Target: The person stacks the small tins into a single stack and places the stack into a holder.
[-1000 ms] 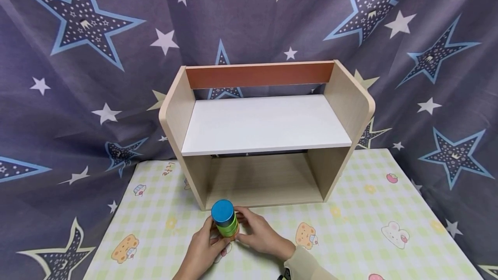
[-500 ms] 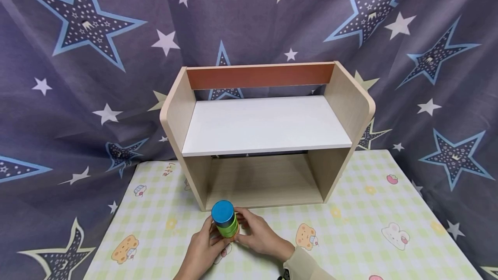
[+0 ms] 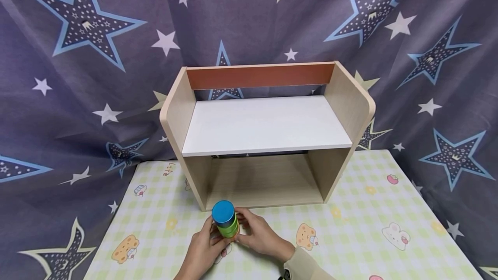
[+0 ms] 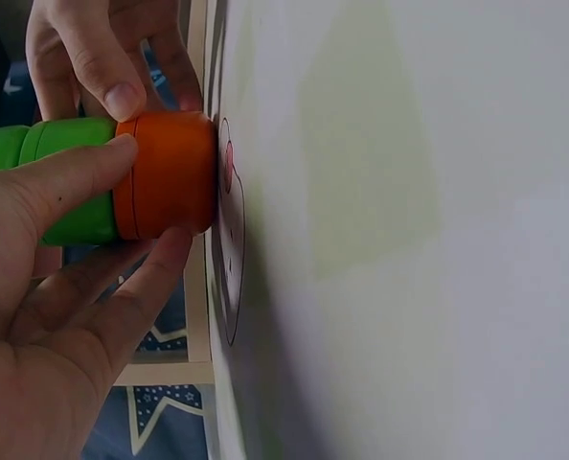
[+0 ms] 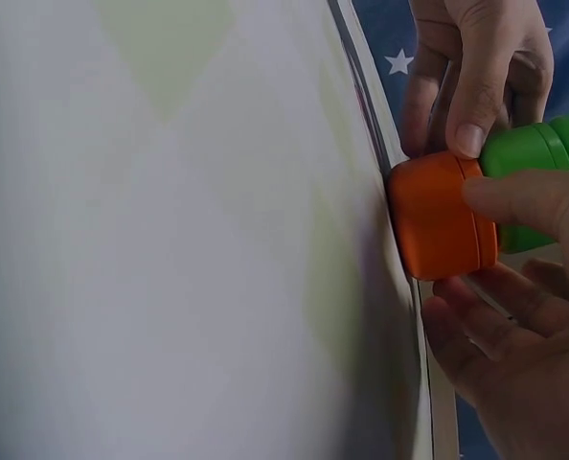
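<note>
- Left hand (image 3: 200,249): clamped on the orange base (image 4: 170,182) — thumb at its seam with the green section (image 3: 228,229), on the side away from the shelf unit (image 3: 268,128); fingers bent round the shelf side.
- Right hand (image 3: 261,235): similar grip, mirrored. Thumb on the orange base, fingers curled about it towards the shelf unit.
- Stack (image 3: 225,221): directly between the two sets of fingers, in contact with both; neither hand is nearer. Long axis upright, blue cap (image 3: 223,211) uppermost; base appears to rest on the tablecloth (image 3: 350,245).
- Position: just in front of the shelf unit, near its left front corner — outside it.
- Pose: palms face each other, low before the shelf unit. Left wrist comes in from the front; right forearm, in a pale sleeve (image 3: 307,266), slants in from further right.
- Beyond: starred curtain (image 3: 58,120) behind the shelf unit.
</note>
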Available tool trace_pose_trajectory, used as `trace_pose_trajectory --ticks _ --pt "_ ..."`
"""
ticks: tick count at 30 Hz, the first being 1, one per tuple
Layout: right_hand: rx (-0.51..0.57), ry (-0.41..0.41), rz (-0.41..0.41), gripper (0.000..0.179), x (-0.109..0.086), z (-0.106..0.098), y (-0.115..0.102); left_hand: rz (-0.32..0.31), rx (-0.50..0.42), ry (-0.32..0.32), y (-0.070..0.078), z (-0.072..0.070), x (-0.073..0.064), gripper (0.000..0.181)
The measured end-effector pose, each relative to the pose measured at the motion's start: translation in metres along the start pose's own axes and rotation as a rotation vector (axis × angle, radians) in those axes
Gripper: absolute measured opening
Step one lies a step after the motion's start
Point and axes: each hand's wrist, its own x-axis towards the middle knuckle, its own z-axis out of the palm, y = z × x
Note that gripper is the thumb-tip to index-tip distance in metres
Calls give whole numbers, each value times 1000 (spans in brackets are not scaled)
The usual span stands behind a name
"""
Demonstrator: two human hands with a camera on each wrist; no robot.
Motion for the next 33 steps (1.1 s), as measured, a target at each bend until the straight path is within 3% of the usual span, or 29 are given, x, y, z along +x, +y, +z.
trace_pose_trajectory --ticks 9,20,33 --pt "4 -1 36 69 -3 -4 -1 28 -11 -18 4 4 2 74" --pt "1 15 50 71 -12 -15 -4 39 -139 -94 12 10 8 77" --pt "1 52 68 70 -27 -28 -4 114 -125 -121 23 21 13 75"
